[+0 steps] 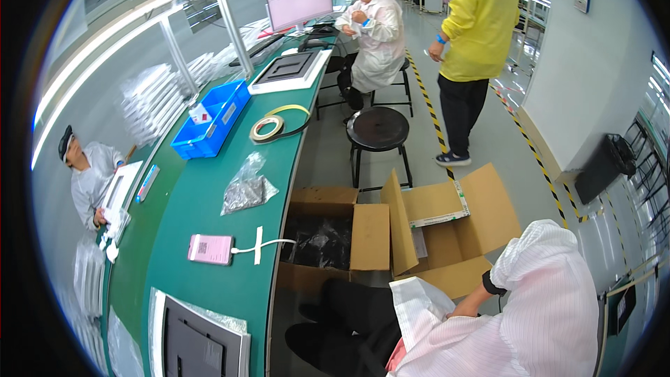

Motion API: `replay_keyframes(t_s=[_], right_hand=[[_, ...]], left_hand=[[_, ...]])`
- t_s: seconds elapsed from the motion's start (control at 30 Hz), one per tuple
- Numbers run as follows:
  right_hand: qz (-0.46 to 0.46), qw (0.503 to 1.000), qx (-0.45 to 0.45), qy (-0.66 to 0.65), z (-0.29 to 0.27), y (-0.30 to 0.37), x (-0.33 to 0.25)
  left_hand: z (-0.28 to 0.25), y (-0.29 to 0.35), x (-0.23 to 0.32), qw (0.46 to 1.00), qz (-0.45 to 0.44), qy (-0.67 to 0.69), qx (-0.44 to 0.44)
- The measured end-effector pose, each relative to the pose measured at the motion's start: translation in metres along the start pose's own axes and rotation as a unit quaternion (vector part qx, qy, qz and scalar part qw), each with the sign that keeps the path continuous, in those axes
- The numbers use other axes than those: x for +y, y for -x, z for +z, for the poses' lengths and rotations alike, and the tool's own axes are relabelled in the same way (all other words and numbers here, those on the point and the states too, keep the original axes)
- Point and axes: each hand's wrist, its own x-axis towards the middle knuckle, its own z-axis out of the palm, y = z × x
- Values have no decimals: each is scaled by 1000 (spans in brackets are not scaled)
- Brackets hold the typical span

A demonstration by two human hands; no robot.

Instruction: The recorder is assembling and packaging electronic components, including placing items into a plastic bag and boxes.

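Observation:
My right hand [466, 308] is at the lap, its fingers hidden in the folds of my white striped coat [488, 342], perhaps in a pocket. Whether it holds anything cannot be seen. A black band [493, 283] circles that wrist, below a loose white sleeve [541, 265]. No part of my left hand shows. My legs in black trousers [342, 331] point toward the green bench [209, 251]. Nearest to my right hand is an open cardboard box [447, 237] on the floor. Beside it, another open carton [370, 237] contains black plastic-wrapped material [321, 241].
On the bench lie a framed grey panel [199, 342], a phone [210, 249] with a taped white cable, a bag of small parts [248, 192], tape rolls [267, 128] and a blue bin [213, 122]. A black stool [377, 129] and two people stand or sit beyond; another works across the bench.

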Motion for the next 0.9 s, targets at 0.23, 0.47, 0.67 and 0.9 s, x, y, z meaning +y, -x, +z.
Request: replay_keyframes(t_s=[0.23, 0.47, 0.67, 0.9], right_hand=[[28, 938, -141, 315, -32, -13, -58], [40, 850, -214, 480, -68, -16, -76], [5, 913, -235, 333, -86, -6, -72], [5, 896, -287, 339, -93, -8, -79]], left_hand=[[-24, 20, -3, 994, 24, 74, 80], [-26, -25, 20, 992, -7, -126, 8], [-11, -35, 40, 990, 49, -72, -115], [124, 62, 180, 890, 381, -39, -249]])
